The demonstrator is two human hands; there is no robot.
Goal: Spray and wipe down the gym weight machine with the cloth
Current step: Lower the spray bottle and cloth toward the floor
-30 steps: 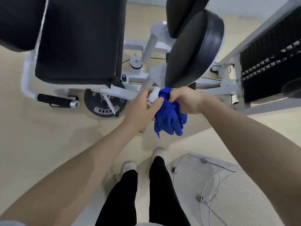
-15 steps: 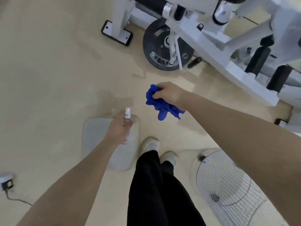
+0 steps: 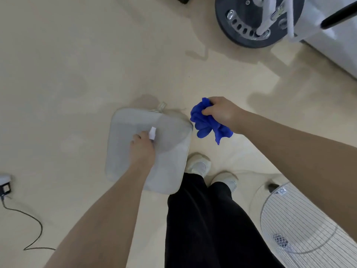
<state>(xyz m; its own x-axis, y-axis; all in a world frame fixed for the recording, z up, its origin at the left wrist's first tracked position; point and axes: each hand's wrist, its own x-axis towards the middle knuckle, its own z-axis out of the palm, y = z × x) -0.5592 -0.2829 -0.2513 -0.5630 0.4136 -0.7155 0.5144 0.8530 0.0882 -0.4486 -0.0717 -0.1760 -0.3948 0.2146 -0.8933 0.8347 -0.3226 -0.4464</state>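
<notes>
My left hand [image 3: 142,149] is closed around a small spray bottle [image 3: 152,133]; only its white cap shows above my fingers, low over a grey pad on the floor. A crumpled blue cloth [image 3: 207,122] hangs from my right hand [image 3: 222,111], which grips it just right of the pad. The weight machine [image 3: 328,41] fills the top right corner: a white frame and a black round disc [image 3: 241,28] with holes. Both hands are well away from the machine.
A grey square pad [image 3: 170,151] lies on the beige floor under my left hand. My legs and white shoes [image 3: 201,165] stand beside it. A white wire fan guard [image 3: 301,225] is at bottom right. A black cable [image 3: 32,225] and a plug box lie at far left.
My view has swung down from the machine to the floor. My left hand has lowered the spray bottle over the grey pad. The right hand still holds the cloth, now away from the machine.
</notes>
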